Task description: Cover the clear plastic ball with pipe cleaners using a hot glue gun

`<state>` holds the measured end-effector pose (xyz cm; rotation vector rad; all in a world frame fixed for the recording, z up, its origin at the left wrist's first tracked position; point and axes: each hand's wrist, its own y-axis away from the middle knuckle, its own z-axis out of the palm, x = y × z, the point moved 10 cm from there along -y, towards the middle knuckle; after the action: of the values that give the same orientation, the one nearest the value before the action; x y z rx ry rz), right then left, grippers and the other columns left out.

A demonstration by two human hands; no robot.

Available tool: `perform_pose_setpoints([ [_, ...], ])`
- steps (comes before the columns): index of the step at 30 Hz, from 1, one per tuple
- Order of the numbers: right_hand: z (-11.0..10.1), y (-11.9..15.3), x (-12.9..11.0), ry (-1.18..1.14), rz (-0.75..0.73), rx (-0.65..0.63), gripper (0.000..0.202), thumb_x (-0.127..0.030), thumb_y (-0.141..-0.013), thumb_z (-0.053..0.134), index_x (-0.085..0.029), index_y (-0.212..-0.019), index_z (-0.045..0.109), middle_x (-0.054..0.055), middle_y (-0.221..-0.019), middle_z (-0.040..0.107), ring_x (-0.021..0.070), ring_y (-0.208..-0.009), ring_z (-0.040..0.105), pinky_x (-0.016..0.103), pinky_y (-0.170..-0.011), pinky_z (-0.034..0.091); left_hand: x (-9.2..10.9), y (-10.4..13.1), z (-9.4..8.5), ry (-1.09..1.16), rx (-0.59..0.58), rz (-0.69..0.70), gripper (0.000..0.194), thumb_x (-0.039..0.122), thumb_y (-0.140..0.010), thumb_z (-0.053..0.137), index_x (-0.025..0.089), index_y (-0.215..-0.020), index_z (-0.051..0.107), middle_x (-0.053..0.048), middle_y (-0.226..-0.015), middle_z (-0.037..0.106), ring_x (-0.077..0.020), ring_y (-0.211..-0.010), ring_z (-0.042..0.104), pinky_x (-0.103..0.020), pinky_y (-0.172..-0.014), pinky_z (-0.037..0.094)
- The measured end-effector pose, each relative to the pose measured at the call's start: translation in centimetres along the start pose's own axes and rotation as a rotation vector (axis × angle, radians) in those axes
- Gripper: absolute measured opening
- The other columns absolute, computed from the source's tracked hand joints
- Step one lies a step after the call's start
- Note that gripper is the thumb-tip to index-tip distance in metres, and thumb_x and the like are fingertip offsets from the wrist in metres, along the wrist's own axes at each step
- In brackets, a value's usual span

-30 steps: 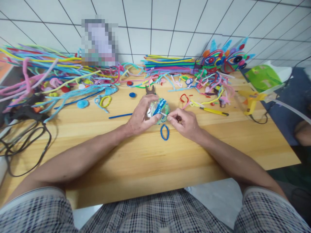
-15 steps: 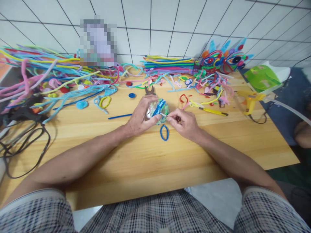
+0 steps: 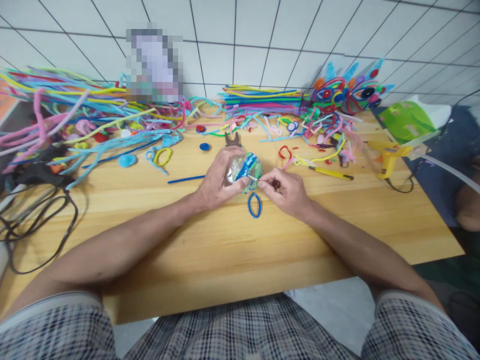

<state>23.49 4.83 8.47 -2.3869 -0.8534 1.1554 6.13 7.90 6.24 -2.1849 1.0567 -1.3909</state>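
The left hand (image 3: 217,177) is curved into a partly open C, its thumb and fingers closed around the rim of a round piece (image 3: 252,169), shiny and mottled green, with a fuzzy blue and pale-blue band slanting across it (the underside cannot be seen). The right thumb and forefinger are pinched shut on a slim pointed tool (image 3: 253,178), its pale tip against or just beside the band, the other fingers of the right hand (image 3: 287,192) curled in. The round piece sits between the two hands, above the smooth, pale-grained wooden table (image 3: 232,255). Just nearer the person lies a blue oval loop (image 3: 249,204), soft-looking like chenille; a straight blue stem (image 3: 185,179) reaches the table beside the left hand. Beyond the fingers are the open jaws of pliers (image 3: 232,141) and a tight blue coil (image 3: 204,146). To the right rest a slender yellow knife (image 3: 333,173) and a yellow glue gun (image 3: 390,159) of hard plastic. Along the tiled wall (image 3: 251,30) run a neat bundle of fuzzy stems (image 3: 262,100), a looser, many-coloured tangle (image 3: 71,107) and two bright decorated faces (image 3: 347,93) (spiky, with light-blue points).
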Motion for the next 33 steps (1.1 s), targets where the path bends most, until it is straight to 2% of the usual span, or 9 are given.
perform_pose_setpoints([
  [10,-0.3,0.1,0.0,-0.011,0.019,0.019,0.015,-0.028,-0.102,0.07,-0.025,-0.087,0.071,-0.004,-0.067,0.071,0.0113,-0.051,0.055,0.027,-0.053,0.045,-0.6,0.1,-0.1,0.054,0.017,-0.052,0.055,0.06,-0.109,0.068,0.028,-0.151,0.054,-0.016,-0.152,0.064,-0.0353,-0.15,0.062,-0.06,-0.128,0.052],
  [13,-1.8,0.0,-0.3,0.013,0.026,0.09,0.014,-0.029,-0.1,0.073,-0.026,-0.087,0.072,-0.005,-0.064,0.07,0.0116,-0.05,0.055,0.028,-0.053,0.045,-0.5,0.0,-0.1,0.059,0.023,-0.046,0.052,0.057,-0.108,0.069,0.028,-0.15,0.055,-0.015,-0.15,0.065,-0.0347,-0.148,0.063,-0.059,-0.128,0.053],
  [16,-4.5,-0.6,0.3,0.01,0.06,0.218,0.016,-0.034,-0.103,0.075,-0.027,-0.089,0.072,-0.005,-0.066,0.067,0.0125,-0.053,0.056,0.029,-0.055,0.047,-0.3,0.0,-0.1,0.062,0.031,-0.03,0.05,0.053,-0.108,0.069,0.029,-0.149,0.055,-0.015,-0.148,0.066,-0.0339,-0.145,0.064,-0.058,-0.126,0.054],
  [18,-6.6,-1.2,1.7,0.002,0.125,0.282,0.025,-0.045,-0.107,0.075,-0.027,-0.09,0.07,-0.003,-0.067,0.066,0.0133,-0.055,0.056,0.03,-0.055,0.047,-0.3,0.0,-0.1,0.063,0.043,-0.02,0.05,0.051,-0.108,0.07,0.028,-0.15,0.055,-0.015,-0.147,0.066,-0.0332,-0.144,0.065,-0.057,-0.125,0.055],
  [20,-8.5,-2.2,3.9,-0.003,0.222,0.285,0.036,-0.059,-0.107,0.074,-0.027,-0.09,0.069,-0.002,-0.068,0.064,0.014,-0.056,0.057,0.03,-0.055,0.048,-0.4,0.0,-0.1,0.059,0.057,-0.017,0.05,0.051,-0.108,0.07,0.027,-0.15,0.056,-0.014,-0.146,0.067,-0.0326,-0.142,0.066,-0.056,-0.123,0.056],
  [25,-13.2,-5.3,11.1,-0.074,0.477,0.151,0.048,-0.07,-0.094,0.084,-0.026,-0.084,0.067,0.001,-0.073,0.066,0.0153,-0.058,0.058,0.03,-0.052,0.049,-0.6,0.1,0.0,0.049,0.085,0.02,0.05,0.052,-0.107,0.07,0.029,-0.149,0.058,-0.013,-0.142,0.069,-0.0324,-0.136,0.069,-0.055,-0.118,0.06],
  [28,-15.9,-7.0,14.3,-0.041,0.536,0.128,0.042,-0.065,-0.094,0.083,-0.027,-0.084,0.069,0.003,-0.079,0.07,0.0174,-0.064,0.061,0.031,-0.055,0.05,-0.7,0.1,0.1,0.041,0.093,0.03,0.05,0.048,-0.104,0.071,0.028,-0.148,0.058,-0.012,-0.14,0.069,-0.0318,-0.134,0.069,-0.055,-0.117,0.06],
  [30,-16.9,-7.5,15.9,0.136,0.61,0.129,0.033,-0.053,-0.096,0.081,-0.025,-0.081,0.069,0.004,-0.08,0.072,0.0195,-0.07,0.064,0.033,-0.061,0.051,-0.8,0.0,0.3,0.042,0.086,0.012,0.05,0.046,-0.103,0.072,0.026,-0.146,0.058,-0.013,-0.14,0.07,-0.0315,-0.135,0.069,-0.054,-0.118,0.06],
  [33,-16.1,-7.4,17.1,0.427,0.715,0.053,0.018,-0.032,-0.091,0.08,-0.022,-0.078,0.074,0.005,-0.078,0.075,0.0225,-0.077,0.067,0.035,-0.071,0.051,-0.8,-0.1,0.4,0.052,0.081,-0.005,0.05,0.044,-0.101,0.073,0.025,-0.144,0.058,-0.013,-0.14,0.07,-0.031,-0.135,0.069,-0.053,-0.119,0.059],
])
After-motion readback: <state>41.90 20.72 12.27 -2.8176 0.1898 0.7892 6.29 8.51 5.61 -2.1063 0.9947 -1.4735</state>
